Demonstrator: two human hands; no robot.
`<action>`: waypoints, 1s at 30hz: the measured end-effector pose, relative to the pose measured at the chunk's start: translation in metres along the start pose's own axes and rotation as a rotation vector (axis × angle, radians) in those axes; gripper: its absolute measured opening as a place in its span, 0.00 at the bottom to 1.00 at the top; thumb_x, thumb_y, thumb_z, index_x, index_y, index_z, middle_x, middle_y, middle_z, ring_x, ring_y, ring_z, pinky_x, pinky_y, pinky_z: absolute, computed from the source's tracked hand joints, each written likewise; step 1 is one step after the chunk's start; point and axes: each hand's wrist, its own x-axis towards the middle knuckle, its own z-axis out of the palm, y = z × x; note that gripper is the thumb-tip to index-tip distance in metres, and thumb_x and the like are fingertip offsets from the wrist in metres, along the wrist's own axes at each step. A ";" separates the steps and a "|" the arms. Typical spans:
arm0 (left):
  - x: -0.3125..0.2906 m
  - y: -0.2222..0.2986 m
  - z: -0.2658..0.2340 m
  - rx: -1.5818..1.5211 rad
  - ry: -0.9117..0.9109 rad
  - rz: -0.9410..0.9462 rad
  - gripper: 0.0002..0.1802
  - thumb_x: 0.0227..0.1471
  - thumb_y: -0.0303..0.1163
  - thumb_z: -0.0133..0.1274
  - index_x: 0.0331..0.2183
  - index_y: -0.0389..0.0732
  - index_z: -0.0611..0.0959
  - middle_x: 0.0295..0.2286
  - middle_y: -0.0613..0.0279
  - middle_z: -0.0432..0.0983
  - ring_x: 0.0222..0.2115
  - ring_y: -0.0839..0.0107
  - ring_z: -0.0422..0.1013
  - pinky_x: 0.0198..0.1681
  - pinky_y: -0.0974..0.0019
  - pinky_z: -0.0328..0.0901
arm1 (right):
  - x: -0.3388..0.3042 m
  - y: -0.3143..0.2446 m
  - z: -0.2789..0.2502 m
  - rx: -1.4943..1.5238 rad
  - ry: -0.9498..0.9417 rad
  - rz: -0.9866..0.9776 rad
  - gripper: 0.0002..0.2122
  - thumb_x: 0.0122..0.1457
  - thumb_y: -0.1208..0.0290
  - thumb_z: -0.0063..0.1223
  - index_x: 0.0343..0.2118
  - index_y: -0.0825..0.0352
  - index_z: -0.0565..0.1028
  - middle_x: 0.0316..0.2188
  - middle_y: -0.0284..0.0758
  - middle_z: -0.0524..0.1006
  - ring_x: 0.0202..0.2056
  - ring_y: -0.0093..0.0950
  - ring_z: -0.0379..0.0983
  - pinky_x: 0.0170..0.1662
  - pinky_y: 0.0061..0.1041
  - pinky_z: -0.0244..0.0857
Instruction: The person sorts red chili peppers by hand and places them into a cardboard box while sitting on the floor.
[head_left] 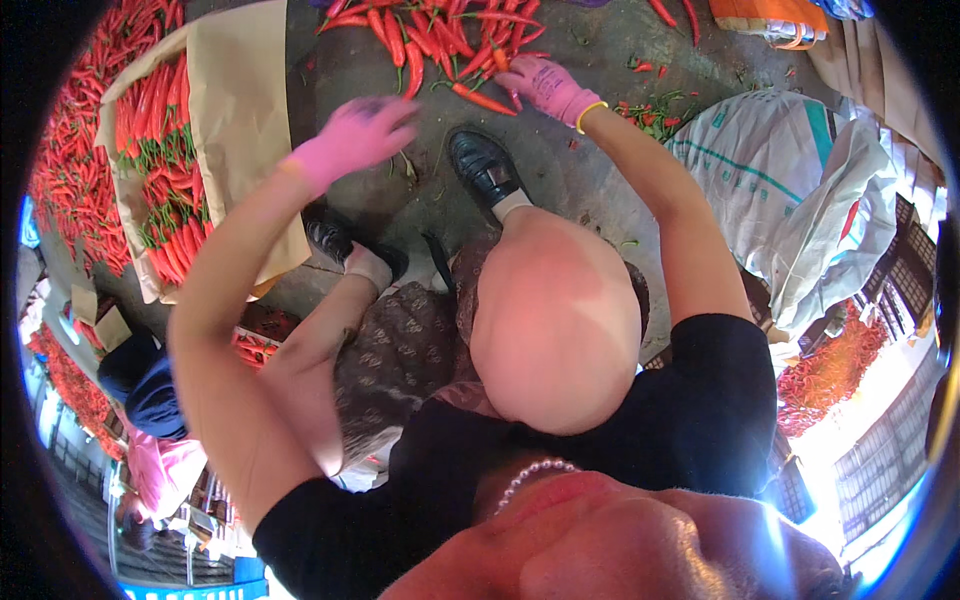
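My left hand, in a pink glove, hovers over the floor between the box and the pepper pile. Its fingers are stretched out, slightly blurred, and hold nothing that I can see. At the near edge of a loose pile of red chili peppers, my right hand in a matching glove closes its fingers on a red chili pepper. Another pepper lies just beside those fingertips. To the left stands a paper-lined box with red chili peppers laid in rows, green stems showing.
A large heap of red chili peppers spreads along the left. On the right sits a white woven sack, with pepper scraps and stems by it. My shoes rest on the floor. Another person is at lower left.
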 end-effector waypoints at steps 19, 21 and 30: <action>0.054 0.021 0.070 -1.394 0.415 -0.789 0.19 0.53 0.26 0.48 0.49 0.39 0.77 0.31 0.64 0.76 0.32 0.78 0.71 0.36 0.73 0.66 | 0.058 -0.027 -0.035 1.291 0.061 0.874 0.09 0.55 0.67 0.58 0.36 0.64 0.75 0.21 0.28 0.72 0.17 0.17 0.63 0.16 0.20 0.54; 0.040 0.022 0.071 -1.333 0.523 -0.837 0.23 0.54 0.25 0.48 0.52 0.39 0.74 0.32 0.64 0.75 0.30 0.77 0.70 0.34 0.73 0.66 | 0.039 -0.030 -0.056 1.401 0.046 0.881 0.11 0.56 0.65 0.58 0.38 0.63 0.75 0.22 0.28 0.73 0.17 0.17 0.63 0.16 0.20 0.54; 0.052 0.059 0.061 -1.490 0.663 -0.800 0.24 0.53 0.24 0.50 0.53 0.38 0.71 0.30 0.62 0.72 0.23 0.76 0.67 0.26 0.71 0.65 | -0.008 0.035 -0.069 0.367 0.220 0.653 0.15 0.52 0.59 0.56 0.40 0.61 0.77 0.36 0.41 0.79 0.38 0.40 0.76 0.40 0.38 0.69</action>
